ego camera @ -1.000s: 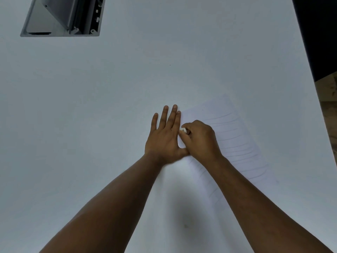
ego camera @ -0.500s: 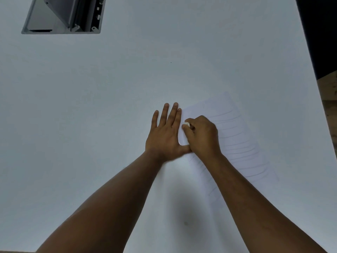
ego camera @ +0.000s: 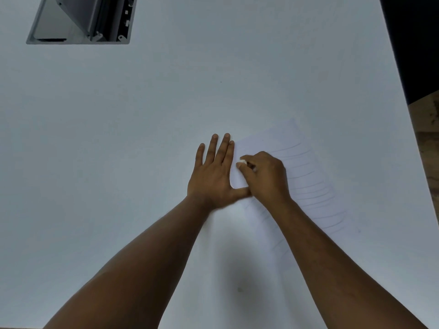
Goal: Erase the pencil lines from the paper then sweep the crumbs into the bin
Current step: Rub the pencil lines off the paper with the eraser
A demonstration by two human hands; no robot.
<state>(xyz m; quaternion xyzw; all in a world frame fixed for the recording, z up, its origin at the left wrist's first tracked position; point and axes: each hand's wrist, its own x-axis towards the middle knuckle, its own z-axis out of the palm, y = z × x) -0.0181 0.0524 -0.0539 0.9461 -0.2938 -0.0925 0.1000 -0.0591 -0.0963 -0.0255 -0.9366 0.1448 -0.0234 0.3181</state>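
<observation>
The left hand (ego camera: 215,173) is lying flat with fingers spread, pressing the paper (ego camera: 306,181) at mid-frame. The right hand (ego camera: 264,176) is pinching a white eraser (ego camera: 242,162) against the sheet's left part.

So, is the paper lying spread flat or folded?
Spread flat. The paper lies open on the table, the left hand pressing its edge; no fold shows.

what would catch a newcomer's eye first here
Two bare forearms meet mid-table: the left hand lies flat at the left edge of the paper, and the right hand pinches a small white eraser on it. Faint pencil lines run down the sheet. A grey box-shaped opening sits far left.
</observation>
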